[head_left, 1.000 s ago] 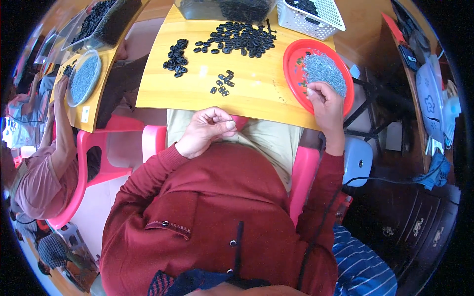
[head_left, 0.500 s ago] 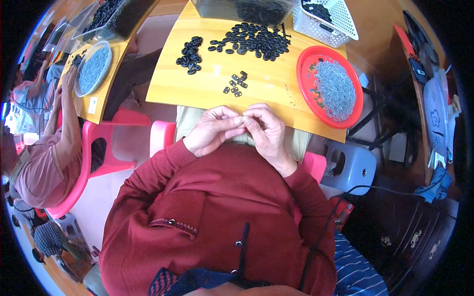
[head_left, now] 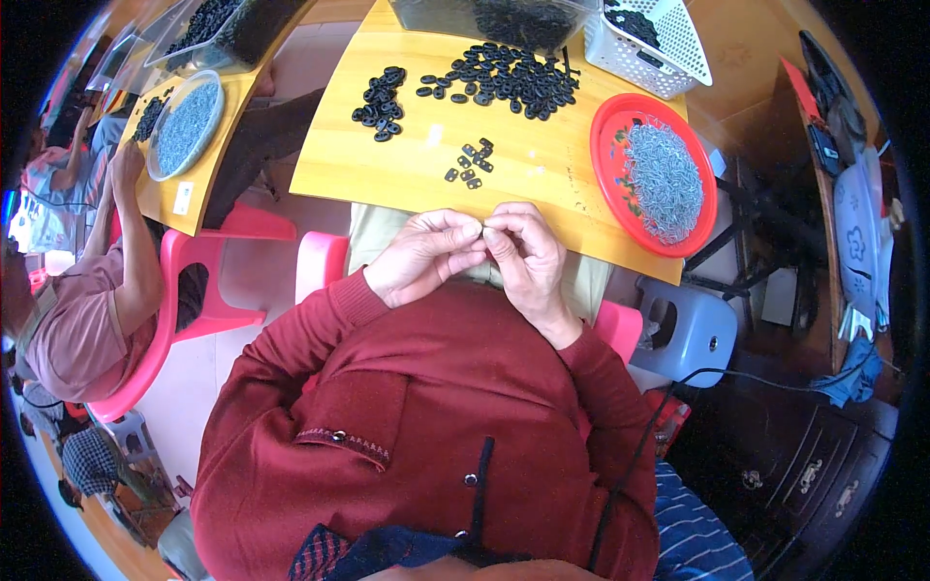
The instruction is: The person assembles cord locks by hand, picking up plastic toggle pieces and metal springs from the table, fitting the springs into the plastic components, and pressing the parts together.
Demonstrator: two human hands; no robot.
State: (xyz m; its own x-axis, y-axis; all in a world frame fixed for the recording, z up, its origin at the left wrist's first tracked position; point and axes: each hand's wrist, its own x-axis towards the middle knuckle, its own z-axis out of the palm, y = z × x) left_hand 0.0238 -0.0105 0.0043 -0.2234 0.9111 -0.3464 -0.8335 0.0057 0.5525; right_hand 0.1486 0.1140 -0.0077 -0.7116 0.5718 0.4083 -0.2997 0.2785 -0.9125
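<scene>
My left hand (head_left: 426,257) and my right hand (head_left: 529,259) meet in front of the table's near edge, thumbs and fingertips pinched together. Whatever lies between them is too small and covered to name. Just beyond my fingers, several small black rectangular pieces with two holes (head_left: 474,182) lie on the yellow wooden table (head_left: 358,174). Farther back are a cluster of black oval pieces (head_left: 382,107) on the left and a larger heap of them (head_left: 518,82) in the middle. Thin silvery wire pieces (head_left: 664,179) fill a red round tray (head_left: 603,145) at the right.
A clear bin (head_left: 426,16) and a white perforated basket (head_left: 639,70), both with black pieces, stand at the back. A blue stool (head_left: 702,339) is at the right. On the left, another person (head_left: 87,310) sits at a neighbouring table with a bowl of wire pieces (head_left: 187,126).
The view has shifted slightly, so the table appears a little lower and to the right. My hands stay pinched together, with only slight finger movement.
</scene>
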